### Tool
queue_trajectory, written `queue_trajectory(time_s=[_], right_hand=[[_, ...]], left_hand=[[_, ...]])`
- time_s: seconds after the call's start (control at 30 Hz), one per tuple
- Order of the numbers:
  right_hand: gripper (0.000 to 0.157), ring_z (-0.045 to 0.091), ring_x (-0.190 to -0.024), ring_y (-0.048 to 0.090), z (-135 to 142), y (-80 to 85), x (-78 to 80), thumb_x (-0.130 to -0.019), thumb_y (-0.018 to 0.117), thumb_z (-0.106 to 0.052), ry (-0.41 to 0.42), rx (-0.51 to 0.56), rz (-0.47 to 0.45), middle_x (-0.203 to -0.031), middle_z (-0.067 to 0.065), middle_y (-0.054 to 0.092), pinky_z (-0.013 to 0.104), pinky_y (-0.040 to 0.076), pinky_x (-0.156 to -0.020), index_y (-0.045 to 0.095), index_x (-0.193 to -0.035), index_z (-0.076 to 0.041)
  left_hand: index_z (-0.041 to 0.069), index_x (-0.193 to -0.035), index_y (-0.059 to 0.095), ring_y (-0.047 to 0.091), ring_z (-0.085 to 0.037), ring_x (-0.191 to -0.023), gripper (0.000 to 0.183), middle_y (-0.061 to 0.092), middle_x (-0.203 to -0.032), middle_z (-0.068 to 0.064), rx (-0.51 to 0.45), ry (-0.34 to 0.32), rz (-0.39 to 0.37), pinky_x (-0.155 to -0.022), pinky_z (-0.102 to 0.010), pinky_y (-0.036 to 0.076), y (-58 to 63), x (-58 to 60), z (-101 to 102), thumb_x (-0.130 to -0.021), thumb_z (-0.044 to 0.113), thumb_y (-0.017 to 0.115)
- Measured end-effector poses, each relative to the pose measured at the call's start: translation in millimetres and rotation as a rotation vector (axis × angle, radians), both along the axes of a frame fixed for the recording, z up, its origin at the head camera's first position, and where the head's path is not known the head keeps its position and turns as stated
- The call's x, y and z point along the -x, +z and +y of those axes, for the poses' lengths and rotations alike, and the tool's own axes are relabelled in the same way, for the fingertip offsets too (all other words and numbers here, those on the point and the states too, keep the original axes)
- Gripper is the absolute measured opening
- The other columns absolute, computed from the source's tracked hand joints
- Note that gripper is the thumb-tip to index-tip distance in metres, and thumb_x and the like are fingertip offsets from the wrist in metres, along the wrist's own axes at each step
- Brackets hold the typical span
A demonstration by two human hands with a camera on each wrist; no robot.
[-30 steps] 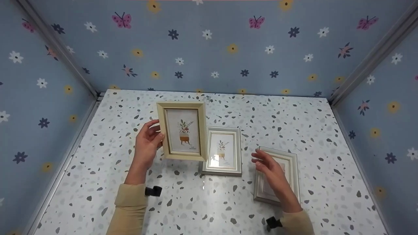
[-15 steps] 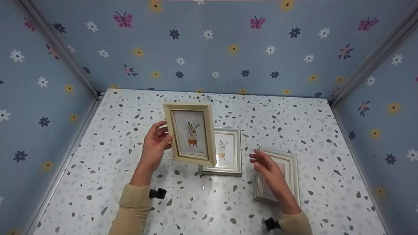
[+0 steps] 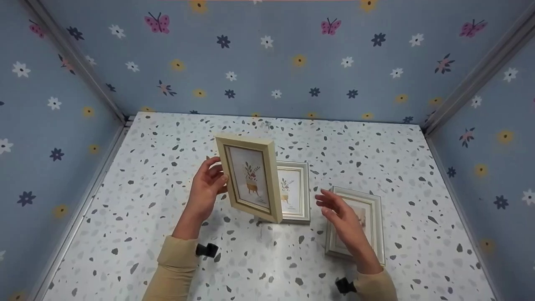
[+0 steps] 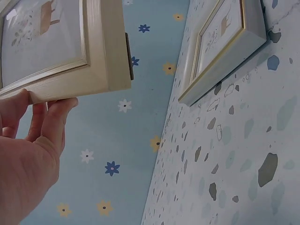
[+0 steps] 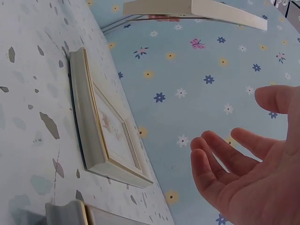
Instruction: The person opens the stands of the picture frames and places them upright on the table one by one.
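My left hand (image 3: 205,190) grips a cream picture frame (image 3: 276,179) by its left edge, thumb on the front and fingers behind. The frame is held up off the table, turned at an angle, and shows a potted-plant print. Behind it a silver-white picture frame (image 3: 304,192) lies face up, its left part hidden. My right hand (image 3: 345,221) hovers with relaxed, spread fingers over another silver-white picture frame (image 3: 378,228), covering part of its picture. In the right wrist view that hand (image 5: 239,173) holds nothing.
The speckled white table (image 3: 138,200) carries both lying frames, one in the middle and one at the right. Blue flowered walls (image 3: 267,58) enclose it at the back and on both sides, with metal posts at the corners.
My left hand has moved right with the cream frame and turned it, so its right side edge now shows. The right hand has shifted slightly left. Both lying frames have stayed put.
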State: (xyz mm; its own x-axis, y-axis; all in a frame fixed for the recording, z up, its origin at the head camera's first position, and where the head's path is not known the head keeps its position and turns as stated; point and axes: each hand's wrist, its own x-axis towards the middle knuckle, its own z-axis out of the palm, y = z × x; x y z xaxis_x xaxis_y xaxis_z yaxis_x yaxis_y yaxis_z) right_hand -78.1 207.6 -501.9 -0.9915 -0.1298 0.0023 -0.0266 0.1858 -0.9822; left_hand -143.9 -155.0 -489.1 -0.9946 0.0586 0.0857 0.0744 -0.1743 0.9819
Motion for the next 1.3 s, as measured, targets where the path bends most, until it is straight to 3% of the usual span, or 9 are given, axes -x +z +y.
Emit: queue_trajectory(time_s=[0.27,0.5,0.73,0.93,1.3], right_hand=[[0.041,0.023,-0.125,0.055,-3.1,6.9,-1.3,-0.102,0.059,-0.017,0.034,-0.007,0.026,-0.135,0.006,0.06,0.033,0.044,-0.101,0.054,-0.142,-0.013],[0.039,0.026,-0.125,0.055,-6.9,7.8,0.5,-0.102,0.058,-0.012,0.059,-0.004,0.05,-0.135,0.01,0.06,0.033,0.043,-0.102,0.054,-0.14,-0.006],[0.04,0.026,-0.125,0.054,-16.5,10.8,3.0,-0.101,0.059,-0.01,0.091,0.005,0.046,-0.135,0.009,0.06,0.034,0.043,-0.102,0.054,-0.141,-0.007],[0.039,0.031,-0.125,0.054,-25.1,13.7,5.2,-0.101,0.058,-0.009,0.128,0.047,0.074,-0.136,0.017,0.058,0.033,0.044,-0.101,0.054,-0.14,-0.004],[0.039,0.031,-0.125,0.054,-40.1,14.1,7.0,-0.101,0.057,-0.009,0.179,0.036,0.1,-0.136,0.016,0.058,0.036,0.045,-0.101,0.054,-0.14,-0.005]], left_hand=[[0.017,-0.138,0.047,0.061,-0.034,-0.11,0.043,0.063,-0.126,-0.015,-0.022,-0.073,-0.005,-0.081,-0.044,0.057,2.1,2.4,8.2,-0.1,0.0,0.056],[0.011,-0.139,0.045,0.062,-0.029,-0.107,0.043,0.062,-0.127,-0.016,-0.134,-0.131,0.007,-0.078,-0.04,0.058,4.7,2.7,15.0,-0.1,-0.003,0.054],[0.009,-0.137,0.046,0.064,-0.025,-0.099,0.043,0.064,-0.122,-0.017,-0.211,-0.175,0.006,-0.074,-0.037,0.058,6.1,3.8,22.1,-0.099,-0.009,0.05],[0.01,-0.137,0.045,0.063,-0.026,-0.102,0.043,0.063,-0.124,-0.017,-0.221,-0.205,0.005,-0.076,-0.039,0.058,7.5,3.4,27.0,-0.099,-0.006,0.054],[0.011,-0.139,0.043,0.063,-0.027,-0.103,0.044,0.063,-0.124,-0.017,-0.23,-0.231,-0.016,-0.075,-0.039,0.057,6.3,0.1,28.9,-0.099,-0.004,0.054]])
